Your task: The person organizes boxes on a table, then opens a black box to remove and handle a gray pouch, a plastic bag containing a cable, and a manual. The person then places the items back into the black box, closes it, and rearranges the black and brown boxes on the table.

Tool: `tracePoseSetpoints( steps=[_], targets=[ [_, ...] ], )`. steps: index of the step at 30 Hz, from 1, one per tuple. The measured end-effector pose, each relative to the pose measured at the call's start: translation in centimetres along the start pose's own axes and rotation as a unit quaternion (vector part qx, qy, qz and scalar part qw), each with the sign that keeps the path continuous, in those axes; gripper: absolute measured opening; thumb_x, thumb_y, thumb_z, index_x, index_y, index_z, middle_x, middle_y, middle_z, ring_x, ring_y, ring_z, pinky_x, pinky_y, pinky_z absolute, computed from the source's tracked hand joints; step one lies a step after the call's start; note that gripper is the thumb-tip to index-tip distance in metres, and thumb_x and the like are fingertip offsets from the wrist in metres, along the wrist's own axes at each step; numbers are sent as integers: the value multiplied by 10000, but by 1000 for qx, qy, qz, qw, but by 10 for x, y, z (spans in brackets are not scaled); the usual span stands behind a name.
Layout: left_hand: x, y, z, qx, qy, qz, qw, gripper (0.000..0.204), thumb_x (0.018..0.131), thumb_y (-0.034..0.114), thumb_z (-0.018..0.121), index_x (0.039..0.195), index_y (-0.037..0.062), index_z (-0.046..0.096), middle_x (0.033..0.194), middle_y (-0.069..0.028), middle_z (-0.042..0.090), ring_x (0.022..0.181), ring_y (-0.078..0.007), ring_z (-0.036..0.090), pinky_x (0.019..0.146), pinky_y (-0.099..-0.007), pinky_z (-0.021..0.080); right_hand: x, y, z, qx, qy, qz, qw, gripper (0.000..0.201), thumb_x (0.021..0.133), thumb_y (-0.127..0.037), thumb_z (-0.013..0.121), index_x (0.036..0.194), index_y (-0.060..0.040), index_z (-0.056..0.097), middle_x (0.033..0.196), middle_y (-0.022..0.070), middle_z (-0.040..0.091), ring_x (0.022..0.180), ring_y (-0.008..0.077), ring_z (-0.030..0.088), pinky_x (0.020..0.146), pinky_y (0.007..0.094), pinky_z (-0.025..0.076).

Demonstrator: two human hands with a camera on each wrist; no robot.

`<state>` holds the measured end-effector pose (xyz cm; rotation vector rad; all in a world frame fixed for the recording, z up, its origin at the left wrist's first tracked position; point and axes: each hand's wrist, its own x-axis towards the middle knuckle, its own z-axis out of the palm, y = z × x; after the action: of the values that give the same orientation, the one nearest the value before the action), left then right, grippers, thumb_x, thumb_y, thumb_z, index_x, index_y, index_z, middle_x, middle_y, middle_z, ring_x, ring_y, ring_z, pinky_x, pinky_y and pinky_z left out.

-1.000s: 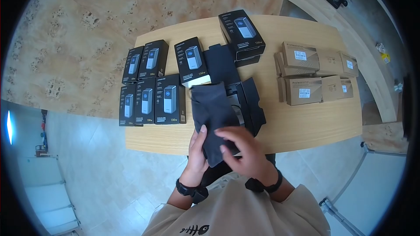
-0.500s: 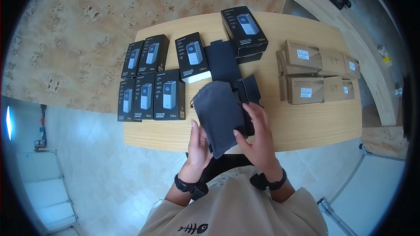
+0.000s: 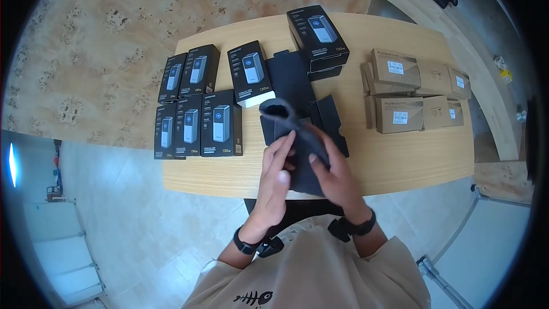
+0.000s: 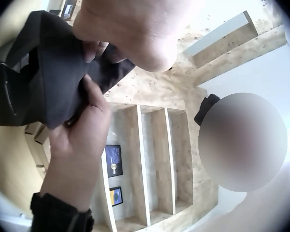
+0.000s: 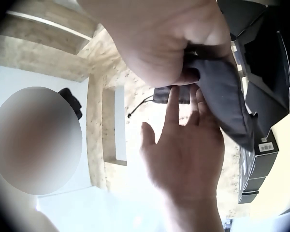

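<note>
A dark grey cloth drawstring pouch [image 3: 309, 174] is held up over the front of the table, its top folded over toward the far side. My right hand [image 3: 340, 180] grips its right side, thumb on the near face. Against its left side my left hand [image 3: 273, 177] lays nearly straight fingers, which the right wrist view also shows touching the cloth. A thin cord [image 5: 141, 105] dangles from the pouch in that view. Just behind the pouch, an opened black box [image 3: 331, 123] spreads its flaps, partly covered by the cloth and hands.
Several black printed boxes [image 3: 222, 123] stand in rows at the left, with another black box [image 3: 250, 71] by the opened one. A black box stack [image 3: 318, 34] is at the back. Brown cartons [image 3: 400, 114] sit at the right. The wooden table [image 3: 400, 166] ends close before me.
The pouch has turned from lying broad and flat to upright and folded. My left hand has come up and inward onto it, while the right hand has taken hold of its right side.
</note>
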<state>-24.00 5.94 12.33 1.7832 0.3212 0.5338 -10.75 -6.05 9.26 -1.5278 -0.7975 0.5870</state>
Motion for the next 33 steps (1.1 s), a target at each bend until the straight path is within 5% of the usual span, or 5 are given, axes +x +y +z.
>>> tracePoseSetpoints(
  steps=[4,8,12,25,33],
  targets=[
    [3,-9,-1,118,9,-19,993,487,1047,281,590,1474,48,597,1539,-180,487,1333,-294,529,1082,-402,440,5,32,-6,-27,31,75,996,670,999,-63,641,1614,-46,374,1408,266,627,1298,391,651,1067,447,519],
    [-7,-25,-8,337,-29,37,940,445,922,121,731,1365,101,690,1496,-156,533,1337,-333,535,1113,-451,398,5,24,-22,-46,119,-8,992,617,993,-16,627,1580,-41,435,1364,217,663,1230,336,686,1041,409,543],
    [-16,-27,-4,371,-39,33,927,488,873,182,794,1347,129,690,1433,-133,561,1311,-344,535,1098,-471,391,-9,19,-45,-102,88,-11,991,510,975,-2,643,1473,-42,542,1308,182,661,1187,288,686,977,368,564],
    [-14,-39,4,324,-51,36,944,538,867,106,819,1373,80,641,1299,-158,569,1154,-356,623,965,-449,534,-30,-6,-20,-337,-33,2,941,576,820,-63,817,1352,-81,598,1367,154,544,1048,332,693,905,427,572],
    [-14,-34,4,281,-41,18,959,529,905,121,796,1391,41,602,1282,-183,587,1138,-406,644,963,-458,558,-22,-1,-23,-368,-22,-68,927,262,840,-1,763,1082,-82,699,1001,71,669,918,310,699,753,427,566]
  ],
)
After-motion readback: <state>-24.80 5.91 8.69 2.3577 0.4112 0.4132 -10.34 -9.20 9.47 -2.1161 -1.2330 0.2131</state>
